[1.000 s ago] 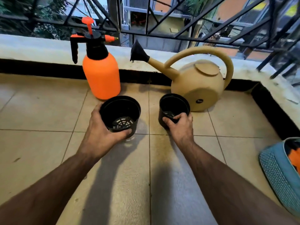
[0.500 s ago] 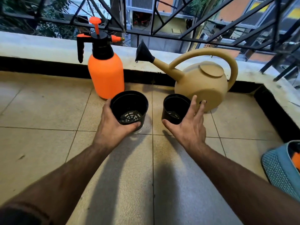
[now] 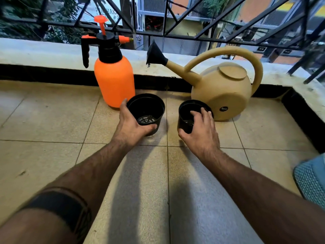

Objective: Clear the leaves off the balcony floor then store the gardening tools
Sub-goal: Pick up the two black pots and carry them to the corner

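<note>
Balcony floor (image 3: 52,120), blue basket (image 3: 311,180) cut off at right edge

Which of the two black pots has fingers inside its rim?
The right-hand pot, beside the tan watering can: the right hand hooks fingers into it. The left hand only wraps the left pot outside.

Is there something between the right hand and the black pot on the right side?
No, nothing visible. The right hand already grips the right pot, fingers over the rim and thumb on the outer wall. The watering can stands just behind this pot. The left hand holds the other pot.
</note>
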Demonstrator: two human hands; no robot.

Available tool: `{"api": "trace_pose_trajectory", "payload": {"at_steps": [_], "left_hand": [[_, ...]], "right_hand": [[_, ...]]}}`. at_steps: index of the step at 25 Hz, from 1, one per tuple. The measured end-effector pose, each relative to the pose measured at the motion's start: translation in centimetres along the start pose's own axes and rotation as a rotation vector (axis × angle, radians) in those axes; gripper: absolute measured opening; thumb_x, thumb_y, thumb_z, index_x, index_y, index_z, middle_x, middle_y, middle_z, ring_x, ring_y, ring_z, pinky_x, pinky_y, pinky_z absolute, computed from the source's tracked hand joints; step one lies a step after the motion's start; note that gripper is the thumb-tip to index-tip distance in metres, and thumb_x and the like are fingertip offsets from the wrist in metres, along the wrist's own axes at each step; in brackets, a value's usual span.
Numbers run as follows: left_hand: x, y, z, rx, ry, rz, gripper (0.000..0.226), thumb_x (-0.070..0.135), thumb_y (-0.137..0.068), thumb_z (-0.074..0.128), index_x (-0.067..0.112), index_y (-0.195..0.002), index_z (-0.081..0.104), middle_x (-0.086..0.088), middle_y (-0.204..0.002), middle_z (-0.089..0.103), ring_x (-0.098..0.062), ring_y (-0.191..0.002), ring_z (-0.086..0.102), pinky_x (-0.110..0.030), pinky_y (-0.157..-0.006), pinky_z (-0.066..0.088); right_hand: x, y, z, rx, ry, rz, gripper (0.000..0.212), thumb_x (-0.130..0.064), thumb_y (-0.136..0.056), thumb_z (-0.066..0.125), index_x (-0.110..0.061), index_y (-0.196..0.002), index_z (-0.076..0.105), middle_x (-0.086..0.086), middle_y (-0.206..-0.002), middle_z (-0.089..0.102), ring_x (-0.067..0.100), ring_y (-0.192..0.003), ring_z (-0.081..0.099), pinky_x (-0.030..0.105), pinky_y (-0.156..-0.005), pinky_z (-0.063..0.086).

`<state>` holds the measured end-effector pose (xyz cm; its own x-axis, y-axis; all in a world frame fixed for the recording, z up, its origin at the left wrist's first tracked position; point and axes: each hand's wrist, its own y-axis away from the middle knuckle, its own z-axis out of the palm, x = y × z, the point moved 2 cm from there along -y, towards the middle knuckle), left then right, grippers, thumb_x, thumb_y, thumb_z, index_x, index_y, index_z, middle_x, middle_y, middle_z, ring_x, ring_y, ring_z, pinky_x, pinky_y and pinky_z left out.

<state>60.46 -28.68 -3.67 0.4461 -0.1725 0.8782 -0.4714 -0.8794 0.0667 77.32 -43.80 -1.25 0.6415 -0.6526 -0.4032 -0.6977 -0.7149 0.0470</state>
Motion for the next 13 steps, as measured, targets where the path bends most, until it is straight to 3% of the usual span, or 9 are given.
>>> {"api": "trace_pose_trajectory", "payload": {"at_steps": [4, 9, 13], "left_hand": [[-0.4, 0.2, 0.4, -0.067, -0.007, -0.068, 0.134, 0.032, -0.071, 0.091, 0.025, -0.158, -0.011, -0.008, -0.163, 0.015, -0.026, -0.149, 0.022, -0.041, -0.123, 0.022], [-0.5, 0.0, 0.9, -0.112, -0.015, -0.087, 0.125, 0.029, -0.079, 0.085, 0.026, -0.158, -0.012, -0.005, -0.164, 0.005, -0.026, -0.15, 0.018, -0.039, -0.12, 0.021], [0.0, -0.8, 1.3, -0.14, -0.061, -0.093, 0.125, 0.024, -0.078, 0.085, 0.03, -0.158, -0.012, -0.007, -0.164, 0.0, -0.03, -0.151, 0.016, -0.045, -0.121, 0.02]], "right_hand": [[0.7, -0.2, 0.5, -0.073, -0.029, 0.029, 0.065, -0.036, -0.099, 0.063, -0.024, -0.156, 0.032, 0.003, -0.17, 0.014, 0.024, -0.158, 0.005, 0.042, -0.127, 0.016], [0.6, -0.6, 0.5, -0.061, -0.08, 0.023, 0.037, -0.021, -0.106, 0.051, -0.024, -0.143, 0.051, 0.0, -0.165, 0.028, 0.021, -0.157, 0.007, 0.037, -0.125, 0.015], [0.7, -0.9, 0.5, -0.071, -0.04, 0.005, 0.035, -0.019, -0.108, 0.045, -0.023, -0.142, 0.053, 0.001, -0.164, 0.031, 0.021, -0.158, 0.007, 0.035, -0.125, 0.016]]}}
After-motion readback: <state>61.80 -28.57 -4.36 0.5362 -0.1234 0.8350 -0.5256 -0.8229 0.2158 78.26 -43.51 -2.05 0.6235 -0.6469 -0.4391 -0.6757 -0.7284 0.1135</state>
